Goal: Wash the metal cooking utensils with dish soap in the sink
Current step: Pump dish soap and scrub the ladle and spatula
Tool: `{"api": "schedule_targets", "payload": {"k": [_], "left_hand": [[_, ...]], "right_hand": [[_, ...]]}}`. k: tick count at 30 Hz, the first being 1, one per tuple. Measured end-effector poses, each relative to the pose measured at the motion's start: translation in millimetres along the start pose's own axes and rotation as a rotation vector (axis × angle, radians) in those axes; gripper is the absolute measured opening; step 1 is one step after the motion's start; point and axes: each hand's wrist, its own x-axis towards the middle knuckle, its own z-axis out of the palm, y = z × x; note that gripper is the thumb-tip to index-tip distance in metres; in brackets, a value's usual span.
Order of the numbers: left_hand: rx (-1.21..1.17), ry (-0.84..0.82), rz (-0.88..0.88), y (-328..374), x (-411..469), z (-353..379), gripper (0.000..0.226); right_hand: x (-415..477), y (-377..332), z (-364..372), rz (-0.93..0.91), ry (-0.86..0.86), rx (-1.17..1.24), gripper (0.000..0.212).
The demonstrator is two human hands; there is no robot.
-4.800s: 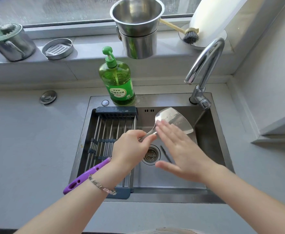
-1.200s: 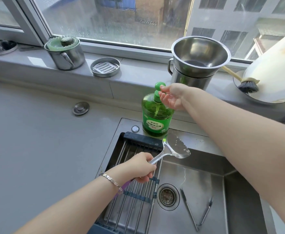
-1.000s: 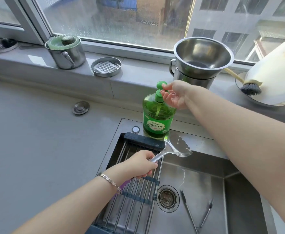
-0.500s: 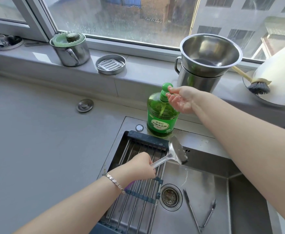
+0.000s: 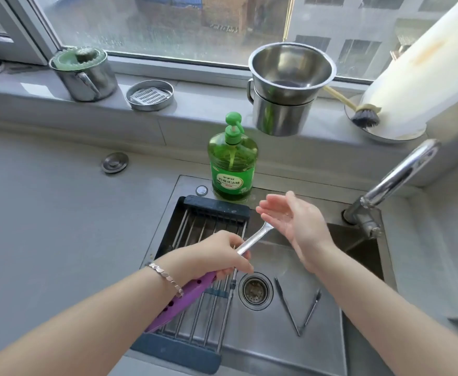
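Over the stainless steel sink, left hand is closed around the steel spatula with the purple perforated handle. Purple end sticks out back under the wrist, above the roll-up wire drying rack with dark end bars. Spatula blade is hidden behind the right hand, so blade state is unknown. Right hand is flat and empty, fingers spread and palm turned toward the spatula, at or touching the neck; contact is unclear. Green pump bottle of dish soap stands upright on the sink's back ledge, just behind the right hand's fingertips, not touched. Thin metal tongs lie splayed in a V on the basin floor, right of the round drain strainer. Curved chrome tap sits at the right rear, no water visible. Stacked steel pots sit on the windowsill.
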Motion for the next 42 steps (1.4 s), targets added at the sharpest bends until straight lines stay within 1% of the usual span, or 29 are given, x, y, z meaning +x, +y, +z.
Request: {"api": "schedule_targets", "payload": {"k": [1,2,4,5,6,8,9,10,11,14,17,20,21,22,23,25,26,28,30,31,33,34,36,37,38,39,41,42], "left_hand": [[0.0,-0.009,0.013,3,-1,7,0.016],[0.009,-0.007,0.033,6,-1,13,0.014],[0.042,0.019,0.087,14,-3,25,0.011],[0.054,0.027,0.108,17,-5,29,0.011],[0.067,0.026,0.122,20,-6,33,0.014],[0.123,0.016,0.127,23,-10,40,0.02],[0.147,0.015,0.121,24,-11,43,0.021],[0.158,0.013,0.118,25,-11,47,0.022],[0.161,0.01,0.12,27,-12,50,0.023],[0.172,0.015,0.135,27,-14,59,0.023],[0.176,-0.02,0.15,25,-18,62,0.024],[0.301,-0.091,0.14,15,-19,61,0.02],[0.363,-0.087,0.119,9,-19,61,0.017],[0.41,-0.055,0.098,1,-19,60,0.013],[0.441,0.001,0.082,-5,-19,61,0.014],[0.519,0.133,0.065,-11,-19,68,0.029],[0.566,0.182,0.067,-10,-19,73,0.034],[0.629,0.251,0.098,-4,-19,84,0.036],[0.685,0.306,0.159,0,-19,90,0.027],[0.711,0.324,0.175,0,-19,91,0.023],[0.753,0.346,0.155,-6,-19,90,0.023],[0.755,0.358,0.134,-9,-19,89,0.023],[0.726,0.379,0.097,-14,-19,89,0.026],[0.711,0.386,0.088,-14,-19,90,0.029],[0.692,0.39,0.086,-14,-19,92,0.03],[0.673,0.393,0.086,-13,-18,94,0.029],[0.648,0.398,0.09,-11,-16,99,0.026],[0.645,0.401,0.093,-11,-16,101,0.025]], "right_hand": [[-14,14,-7,-0.138,-0.044,-0.232,0.036],[-27,28,-14,-0.285,-0.137,-0.502,0.041],[-42,53,-29,-0.57,-0.377,-1.056,0.066],[-40,64,-43,-0.706,-0.432,-1.292,0.074],[-36,69,-57,-0.807,-0.425,-1.456,0.077],[-32,63,-80,-0.794,-0.304,-1.613,0.077],[-31,63,-85,-0.777,-0.239,-1.642,0.077],[-34,65,-85,-0.796,-0.203,-1.655,0.074],[-37,69,-83,-0.842,-0.203,-1.657,0.069],[-43,78,-83,-1.079,-0.187,-1.653,0.048],[-32,59,-107,-1.202,-0.104,-1.515,0.031],[-27,55,-120,-1.244,-0.107,-1.535,0.027],[-26,58,-123,-1.245,-0.086,-1.557,0.024],[-26,61,-127,-1.22,-0.054,-1.575,0.026],[-26,62,-129,-1.176,-0.02,-1.586,0.029],[-29,65,-129,-1.11,0.07,-1.568,0.036],[-31,71,-122,-1.113,0.1,-1.55,0.039],[-40,94,-97,-1.14,0.052,-1.519,0.043],[-51,119,-75,-1.096,-0.03,-1.495,0.047],[-55,126,-72,-1.066,-0.068,-1.5,0.05],[-53,126,-87,-1.034,-0.112,-1.55,0.057],[-50,121,-99,-0.985,-0.082,-1.585,0.06],[-45,108,-118,-0.86,0.078,-1.605,0.066],[-46,105,-119,-0.812,0.128,-1.598,0.067],[-48,106,-115,-0.803,0.12,-1.586,0.066],[-52,112,-107,-0.834,0.048,-1.561,0.064],[-61,124,-94,-0.976,-0.172,-1.486,0.057],[-63,126,-93,-1.016,-0.225,-1.41,0.053]]}}
